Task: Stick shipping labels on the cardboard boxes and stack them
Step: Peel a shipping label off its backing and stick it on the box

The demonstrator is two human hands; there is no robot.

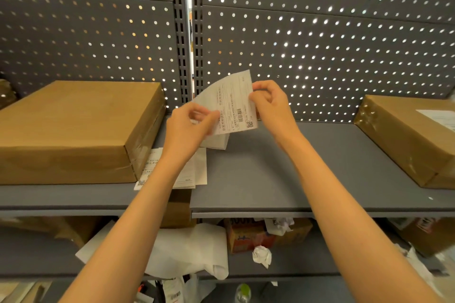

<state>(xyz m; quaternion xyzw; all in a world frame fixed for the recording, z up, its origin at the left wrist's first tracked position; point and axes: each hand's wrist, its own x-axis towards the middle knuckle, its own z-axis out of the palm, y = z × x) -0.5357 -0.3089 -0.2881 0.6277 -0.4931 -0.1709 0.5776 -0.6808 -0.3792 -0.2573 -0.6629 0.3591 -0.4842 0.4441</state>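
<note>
Standing flat on the shelf, the big unlabelled box lies to the left of both hands, its top bare, while a second box sits well apart on the right with paper already on top. Between them, held above the shelf, the label is pinched at its lower left by the left hand and at its right edge by the right hand, seemingly being peeled from its backing. The left hand is nearer the bare box, so the label probably goes leftward.
</note>
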